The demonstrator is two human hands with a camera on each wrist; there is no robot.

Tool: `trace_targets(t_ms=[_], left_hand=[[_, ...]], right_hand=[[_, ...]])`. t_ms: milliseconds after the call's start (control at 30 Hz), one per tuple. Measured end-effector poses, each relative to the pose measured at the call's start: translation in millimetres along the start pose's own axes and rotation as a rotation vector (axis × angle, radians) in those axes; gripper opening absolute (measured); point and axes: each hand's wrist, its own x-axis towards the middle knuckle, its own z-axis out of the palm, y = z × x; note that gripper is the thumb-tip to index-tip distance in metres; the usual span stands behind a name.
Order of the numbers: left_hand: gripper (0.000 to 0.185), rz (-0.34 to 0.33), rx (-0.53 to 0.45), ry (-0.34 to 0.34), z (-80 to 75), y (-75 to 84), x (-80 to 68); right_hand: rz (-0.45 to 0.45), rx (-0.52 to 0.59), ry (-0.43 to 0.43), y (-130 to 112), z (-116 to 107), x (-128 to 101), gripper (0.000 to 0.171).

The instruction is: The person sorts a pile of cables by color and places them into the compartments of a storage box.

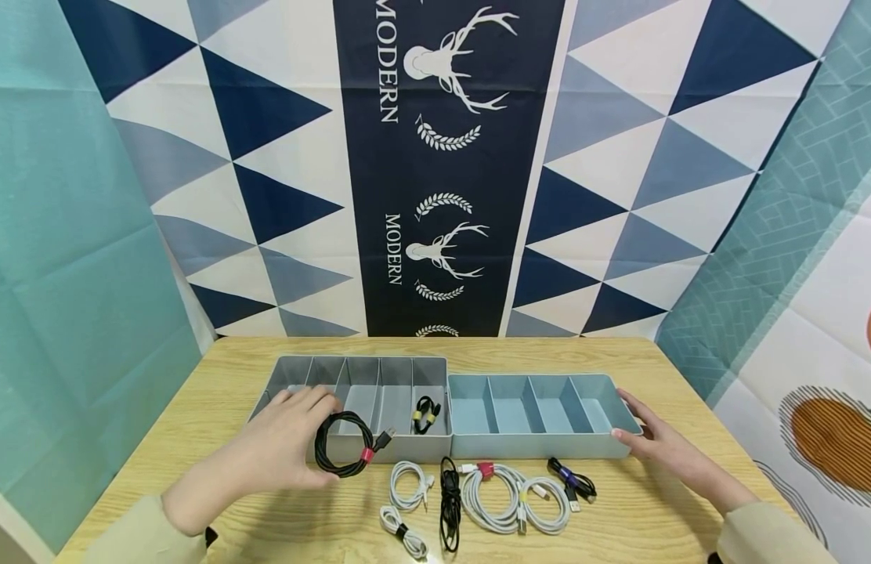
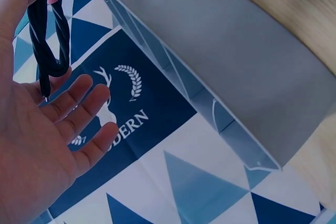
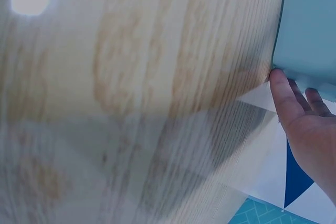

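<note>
Two trays sit side by side: my left hand [image 1: 280,446] pinches the coiled black cable [image 1: 345,444] at the grey tray's [image 1: 400,452] front wall, best lifted clear before lowering into a compartment; my right hand [image 1: 657,446], fingers straight, steadies the blue tray [image 1: 541,446].

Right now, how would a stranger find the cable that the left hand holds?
Start at the grey tray on the wooden table. At its front wall the left hand holds a coiled black cable. Only this black one has a red tie.
</note>
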Motion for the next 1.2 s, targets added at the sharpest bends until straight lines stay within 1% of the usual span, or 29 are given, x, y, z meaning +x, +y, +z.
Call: trace_targets(t_ms=[133, 267, 633, 833, 933, 1033, 1200], left_hand=[[0.078, -0.003, 0.005, 0.001, -3.2, -1.1, 2.8], [0.079, 0.002, 0.014, 0.017, -4.9, -2.8, 6.5], [0.077, -0.006, 0.018, 0.079, -10.9, -9.5, 17.1], [0.076, -0.015, 0.018, 0.139, -12.7, -14.9, 21.6], [0.076, -0.027, 0.008, 0.154, -12.8, -18.0, 25.0], [0.076, -0.044, -0.004, 0.151, -13.0, -20.0, 29.0], [0.076, -0.076, -0.009, 0.108, -13.9, -21.6, 34.4]], right_hand=[[-0.005, 0.002, 0.002, 1, 0, 1, 0.076], [-0.011, -0.004, 0.006, 2, 0, 1, 0.076], [-0.004, -0.008, 0.007, 4, 1, 3, 0.076], [0.0, -0.003, 0.001, 4, 1, 3, 0.077], [-0.002, 0.001, -0.002, 3, 1, 2, 0.077], [-0.01, 0.004, 0.0, 2, 1, 2, 0.077], [-0.024, 0.002, 0.006, 1, 1, 2, 0.077]])
